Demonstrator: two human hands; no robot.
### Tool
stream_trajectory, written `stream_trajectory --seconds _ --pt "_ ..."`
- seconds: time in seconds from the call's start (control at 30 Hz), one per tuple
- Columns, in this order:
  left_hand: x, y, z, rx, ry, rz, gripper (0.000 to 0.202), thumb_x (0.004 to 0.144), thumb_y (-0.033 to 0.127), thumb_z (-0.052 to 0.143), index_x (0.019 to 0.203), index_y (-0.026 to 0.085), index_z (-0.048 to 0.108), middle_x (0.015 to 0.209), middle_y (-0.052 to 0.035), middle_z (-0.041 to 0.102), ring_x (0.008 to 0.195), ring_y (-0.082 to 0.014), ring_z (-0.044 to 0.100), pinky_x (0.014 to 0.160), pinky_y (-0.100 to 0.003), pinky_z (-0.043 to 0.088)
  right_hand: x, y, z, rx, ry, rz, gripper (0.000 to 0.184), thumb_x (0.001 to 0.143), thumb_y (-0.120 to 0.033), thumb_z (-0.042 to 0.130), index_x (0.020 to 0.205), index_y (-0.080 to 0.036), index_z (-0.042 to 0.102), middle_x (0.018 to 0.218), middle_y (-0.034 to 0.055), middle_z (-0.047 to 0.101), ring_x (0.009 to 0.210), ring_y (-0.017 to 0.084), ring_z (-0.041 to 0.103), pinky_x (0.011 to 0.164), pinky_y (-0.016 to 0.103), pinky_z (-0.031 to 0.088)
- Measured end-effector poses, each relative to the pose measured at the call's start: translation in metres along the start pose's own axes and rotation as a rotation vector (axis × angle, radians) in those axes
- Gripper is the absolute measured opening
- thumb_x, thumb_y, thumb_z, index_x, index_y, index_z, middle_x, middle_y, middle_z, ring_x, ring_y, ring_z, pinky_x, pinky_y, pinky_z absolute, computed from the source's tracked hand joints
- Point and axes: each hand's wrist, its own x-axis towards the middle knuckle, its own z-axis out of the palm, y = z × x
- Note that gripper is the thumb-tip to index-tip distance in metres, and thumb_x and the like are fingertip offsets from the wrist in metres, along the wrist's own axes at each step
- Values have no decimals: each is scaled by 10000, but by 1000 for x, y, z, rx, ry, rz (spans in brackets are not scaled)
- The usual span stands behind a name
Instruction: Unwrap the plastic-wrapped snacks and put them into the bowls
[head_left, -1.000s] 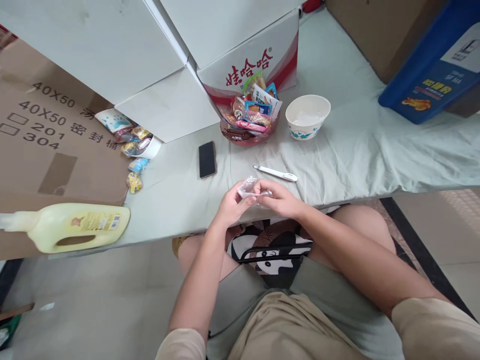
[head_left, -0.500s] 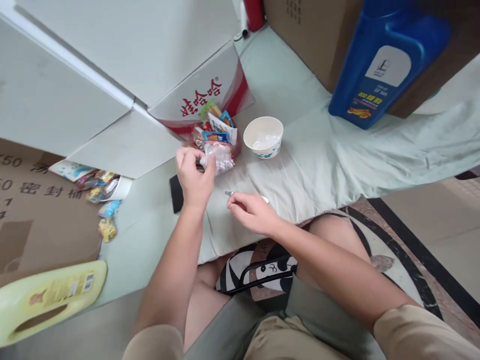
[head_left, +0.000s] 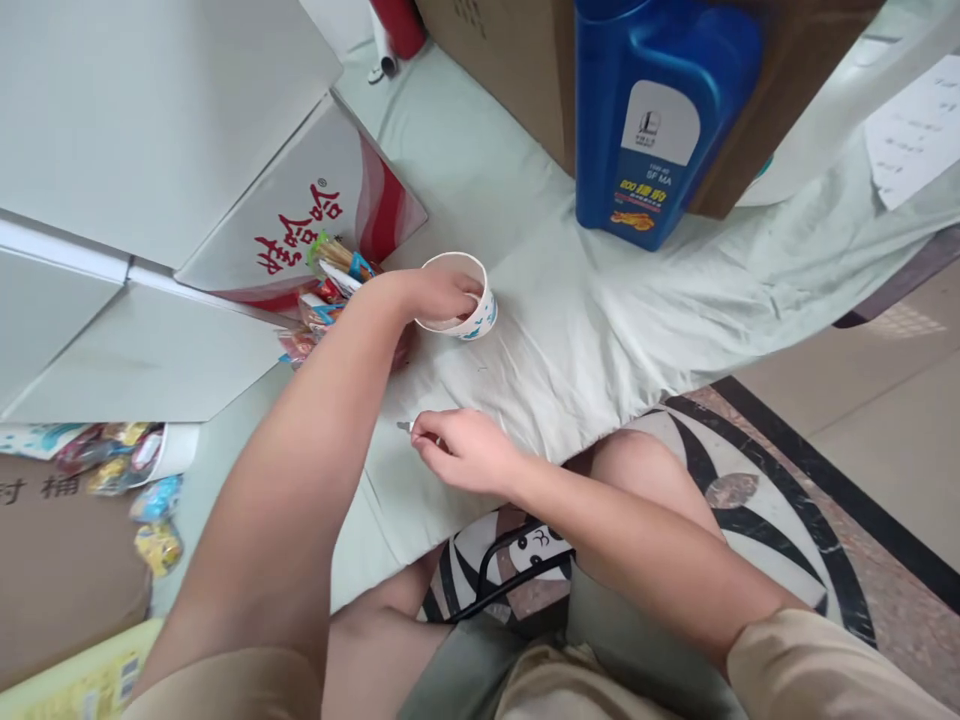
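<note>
My left hand (head_left: 448, 295) reaches into a white paper bowl (head_left: 486, 318) with blue print. Its fingers bend down inside the rim, and their tips and whatever they hold are hidden. Lower on the cloth-covered table, my right hand (head_left: 469, 450) is closed around a small tool with a thin grey tip (head_left: 404, 426). The tip points left out of the fist; the rest is hidden in the fingers. Partly behind my left forearm lies a pile of packaged snacks (head_left: 330, 290).
A white carton with red lettering (head_left: 300, 225) stands behind the snacks. A blue jug (head_left: 637, 150) is at the back right beside a brown box (head_left: 510, 70). Left are small wrapped packets (head_left: 159, 525) and a yellow jug (head_left: 82, 670). The table's front edge is above my knees.
My left hand has moved right from the snacks and the clear plastic bag into the bowl. The view has shifted right; my right hand still grips the small tool.
</note>
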Motion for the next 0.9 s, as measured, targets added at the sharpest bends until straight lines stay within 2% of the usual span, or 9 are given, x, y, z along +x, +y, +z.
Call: stream_trajectory --seconds 0.07,0.17,0.23,0.3,0.37,0.43,0.53,0.73,0.9 --pt "-19 0 -15 23 -20 -7 124 744 234 657 861 225 700 710 7 659 734 -200 664 756 -311 509 -1 1 -3 -12 26 -28 195 917 -234 454 897 -205 646 830 13 684 720 150 562 637 280 345" --pt "-72 -7 -35 82 373 -51 162 887 263 511 882 206 663 818 -32 679 834 -197 657 821 -323 495 0 5 -13 -112 257 -110 232 924 -222 444 1012 -195 658 1032 62 694 852 175 605 721 292 417" --pt "-112 -23 -36 126 519 -81 163 904 265 500 893 208 652 836 -37 670 840 -195 646 850 -330 496 6 8 -22 -237 479 -144 271 928 -194 451 1107 -196 655 1248 110 644 1062 220 589 856 335 440" --pt "-148 -44 -28 177 505 -84 140 883 271 538 905 208 660 882 -57 678 901 -221 644 894 -361 500 14 12 -30 -359 638 -124 316 935 -144 449 1170 -218 648 1399 116 574 1285 271 482 1024 421 378" --pt "-175 -63 -14 256 420 -87 197 850 295 597 1003 211 687 1056 -110 681 1093 -292 610 1003 -450 466 23 17 -34 -444 701 -73 367 946 -105 425 1217 -238 634 1436 106 554 1423 298 347 1132 513 253" --pt "-192 -73 1 320 345 -138 382 829 311 640 1202 227 663 1304 -152 602 1269 -358 516 1061 -527 425 31 21 -34 -494 696 -31 374 958 -97 402 1209 -239 641 1360 114 601 1463 304 289 1165 565 162" --pt "-203 -72 16 341 310 -163 472 853 287 627 1322 235 603 1443 -154 512 1366 -366 438 1113 -527 390 36 24 -30 -545 668 -41 320 976 -133 403 1084 -232 688 1158 121 661 1396 307 363 1158 573 156" --pt "-207 -63 21 302 367 -244 273 866 232 610 1134 210 660 1492 -156 474 1417 -377 369 1108 -560 394 0 19 -15 -605 654 -84 236 932 -177 492 967 -222 720 1302 140 511 1272 346 363 1014 526 298" --pt "-205 -84 10 224 345 -212 167 857 214 606 997 225 697 1435 -117 474 1381 -342 405 1118 -500 401 -33 12 21 -655 325 -281 213 931 -223 506 966 -218 716 1130 130 545 989 261 442 847 412 357"
